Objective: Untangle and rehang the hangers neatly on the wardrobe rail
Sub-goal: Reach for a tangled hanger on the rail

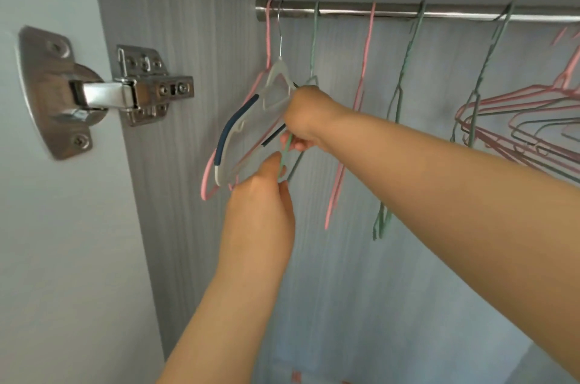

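Door hinge (125, 91): metal; fixed to the wardrobe side panel at far left; clear of the work
Risk, left end of rail: three hangers crowd together here; tugging one free could lift a neighbour's hook off the rail (408, 11) and drop it
Risk, grip: both hands hold the same thin wire close together; a hard pull might bend it or let it slip
Risk, far right: a jolt along the rail may knot the tangled cluster (518, 123) tighter
Pink hanger (207, 176): thin wire; hooked at the rail's very end; hangs tilted
Clear hanger (276, 91): translucent plastic with navy grips and a metal hook; just beside the pink one, overlapping it
Left hand (260, 204): reaches up from below; fingertips pinch the green hanger's lower wire
Right hand (309, 118): fingers curled round the same wire just above; knuckles against the clear hanger
Green hanger (314, 47): third hook along; thin and twisted sideways
Second pink hanger (364, 69): hangs alone, edge-on
Two further green hangers (405, 63): spaced apart, edge-on
Cluster, looks: pink and green wires interlocked, lying askew
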